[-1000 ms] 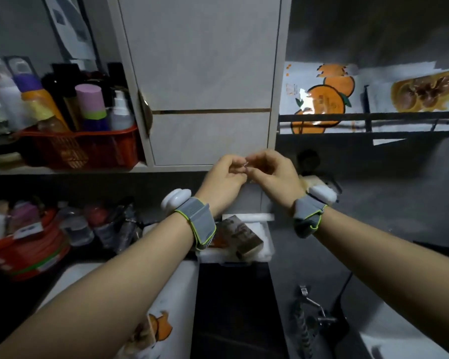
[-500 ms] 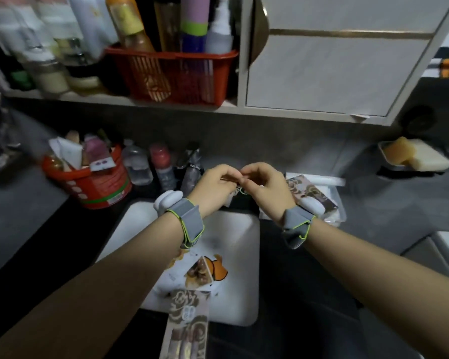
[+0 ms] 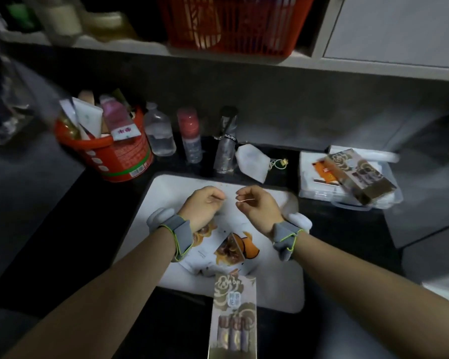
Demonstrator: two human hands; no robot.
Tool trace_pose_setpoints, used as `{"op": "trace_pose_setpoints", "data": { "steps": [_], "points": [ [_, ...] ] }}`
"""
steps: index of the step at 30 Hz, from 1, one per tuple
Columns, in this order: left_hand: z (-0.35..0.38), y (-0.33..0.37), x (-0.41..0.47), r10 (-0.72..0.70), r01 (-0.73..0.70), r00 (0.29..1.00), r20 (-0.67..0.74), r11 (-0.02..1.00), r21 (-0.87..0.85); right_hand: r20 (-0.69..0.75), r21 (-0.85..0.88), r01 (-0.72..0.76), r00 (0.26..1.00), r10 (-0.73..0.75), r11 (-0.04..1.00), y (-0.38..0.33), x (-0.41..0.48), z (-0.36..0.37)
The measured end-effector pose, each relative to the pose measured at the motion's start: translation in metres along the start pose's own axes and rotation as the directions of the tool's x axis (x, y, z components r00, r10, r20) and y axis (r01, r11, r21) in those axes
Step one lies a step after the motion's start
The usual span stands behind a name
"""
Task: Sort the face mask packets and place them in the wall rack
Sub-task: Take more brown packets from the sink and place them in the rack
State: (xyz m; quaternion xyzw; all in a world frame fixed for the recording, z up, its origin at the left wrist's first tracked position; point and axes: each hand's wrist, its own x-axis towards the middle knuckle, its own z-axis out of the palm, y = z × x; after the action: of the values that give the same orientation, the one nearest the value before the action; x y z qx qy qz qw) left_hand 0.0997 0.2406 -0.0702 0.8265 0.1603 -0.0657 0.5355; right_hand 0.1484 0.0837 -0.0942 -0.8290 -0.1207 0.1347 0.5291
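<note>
Face mask packets (image 3: 240, 251): look light, floppy, slick, take by edge | left hand (image 3: 204, 207) grip curled, hold unclear | right hand (image 3: 261, 209) grip pinches thin strand (image 3: 246, 201)

A dark tabletop (image 3: 88, 229) carries a white tray (image 3: 278, 286) at its middle. Behind the tray stand a red tub (image 3: 119, 156), three bottles (image 3: 191, 136) and a white pouch (image 3: 252, 161); a clear box (image 3: 319, 182) sits right. A rose-print packet (image 3: 233, 314) overlaps the tray's near edge
</note>
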Motion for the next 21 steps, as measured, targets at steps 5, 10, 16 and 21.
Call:
{"op": "trace_pose_setpoints", "data": {
  "steps": [5, 10, 16, 21],
  "points": [
    [-0.005, -0.049, 0.009, -0.148, 0.145, 0.988, 0.041, 0.986, 0.078, 0.109, -0.153, -0.166, 0.977, 0.183, 0.974, 0.033, 0.002, 0.022],
    [-0.005, -0.086, 0.021, -0.234, 0.218, 0.969, 0.079, 0.961, 0.171, 0.133, -0.283, -0.248, 0.946, 0.295, 0.926, 0.061, 0.002, 0.043],
    [-0.009, -0.106, 0.028, -0.330, 0.261, 0.940, 0.083, 0.855, 0.448, 0.172, -0.396, -0.305, 0.902, 0.396, 0.866, 0.079, 0.002, 0.059],
    [-0.008, -0.120, 0.035, -0.457, 0.367, 0.889, -0.004, 0.709, 0.602, 0.203, -0.475, -0.328, 0.862, 0.465, 0.816, 0.088, 0.006, 0.066]
  ]
}}
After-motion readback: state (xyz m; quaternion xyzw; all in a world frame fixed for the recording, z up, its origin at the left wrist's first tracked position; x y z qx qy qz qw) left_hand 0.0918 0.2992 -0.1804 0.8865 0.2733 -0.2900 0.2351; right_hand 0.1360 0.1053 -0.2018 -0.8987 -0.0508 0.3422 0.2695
